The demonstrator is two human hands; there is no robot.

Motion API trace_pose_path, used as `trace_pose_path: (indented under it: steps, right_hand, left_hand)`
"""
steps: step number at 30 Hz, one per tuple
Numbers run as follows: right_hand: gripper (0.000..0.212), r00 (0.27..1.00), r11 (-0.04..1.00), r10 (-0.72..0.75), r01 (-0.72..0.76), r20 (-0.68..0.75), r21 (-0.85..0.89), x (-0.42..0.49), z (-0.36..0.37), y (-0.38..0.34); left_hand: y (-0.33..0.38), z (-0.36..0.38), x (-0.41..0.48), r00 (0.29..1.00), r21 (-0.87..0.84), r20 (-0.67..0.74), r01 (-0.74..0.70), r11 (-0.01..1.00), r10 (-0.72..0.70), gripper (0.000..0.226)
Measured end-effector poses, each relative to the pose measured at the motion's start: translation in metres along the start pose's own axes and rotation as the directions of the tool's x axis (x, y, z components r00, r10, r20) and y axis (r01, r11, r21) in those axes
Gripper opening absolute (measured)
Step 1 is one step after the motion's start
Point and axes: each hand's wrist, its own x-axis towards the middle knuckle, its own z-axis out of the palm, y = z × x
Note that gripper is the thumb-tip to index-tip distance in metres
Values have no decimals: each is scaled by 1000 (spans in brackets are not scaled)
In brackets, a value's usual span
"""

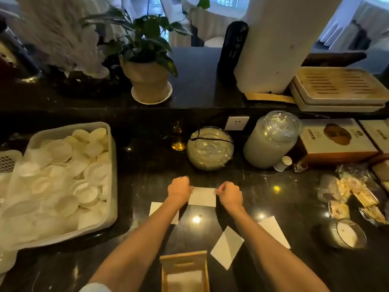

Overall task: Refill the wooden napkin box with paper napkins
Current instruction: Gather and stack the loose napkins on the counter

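The wooden napkin box (184, 264) stands open at the bottom centre of the dark counter, with white napkins lying inside it. Beyond it, my left hand (180, 189) and my right hand (228, 194) pinch the two ends of a white folded napkin (202, 197) that lies flat on the counter. Three more white napkins lie loose: one (154, 208) partly under my left forearm, one (227, 246) just right of the box, and one (273, 230) under my right forearm.
A white tub of small white dishes (63, 178) fills the left side. A wrapped glass bowl (209, 148) and a large lidded jar (271, 140) stand behind my hands. Snack packets (353, 197) and a glass cup (347, 233) sit right. A potted plant (148, 79) is on the raised ledge.
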Motion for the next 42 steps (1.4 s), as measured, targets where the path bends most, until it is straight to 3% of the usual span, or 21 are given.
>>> trace_pose_path:
  steps: [4,10,13,15,17,18,20,22,25,27,31,35,37,42]
  right_hand:
    - [19,995,996,73,-76,-67,-38,2,14,0]
    - [17,992,994,98,-102,-85,-41,5,28,-4]
    - [19,992,994,105,-106,-70,-1,5,28,-1]
    - [33,998,996,68,-67,-15,59,4,26,1]
    - [51,997,990,-43,33,69,136,1,22,-1]
    - [52,989,982,-111,94,100,162,-1,21,-4]
    - [35,967,959,-216,184,138,215,-4,19,-14]
    - [22,953,944,-227,166,199,285,-9,19,-30]
    - [18,927,944,-195,88,321,319,-17,29,-56]
    - [11,906,952,-184,69,381,297,-25,43,-69]
    - [20,902,981,-169,116,398,154,-38,81,-74]
    - [17,917,974,-198,224,347,-36,-34,99,-68]
    - [15,930,964,-209,248,304,-96,-33,103,-64]
    - [17,946,942,-255,290,200,-170,-35,111,-59]
  left_hand:
    - [5,22,5,988,-20,36,153,988,-152,49]
    - [6,35,13,956,-267,33,290,919,-292,48]
    - [0,28,14,970,-323,92,243,915,-225,28]
    - [-4,20,10,985,-369,101,166,915,-139,12]
    - [-12,11,4,994,-438,104,58,897,-13,12]
    - [-19,4,0,993,-471,110,17,882,40,14]
    - [-36,-10,-8,990,-527,95,-37,849,102,14]
    - [-57,-24,-16,995,-564,44,-45,825,84,15]
    - [-90,-32,-25,999,-594,-5,38,804,-51,21]
    - [-109,-30,-31,989,-551,-14,116,827,-148,26]
    - [-132,-12,-40,972,-452,-12,203,869,-234,31]
    - [-132,8,-45,967,-286,-26,234,929,-252,6]
    - [-126,17,-46,964,-234,-65,236,943,-258,22]
    - [-109,25,-49,940,-337,-59,299,893,-337,37]
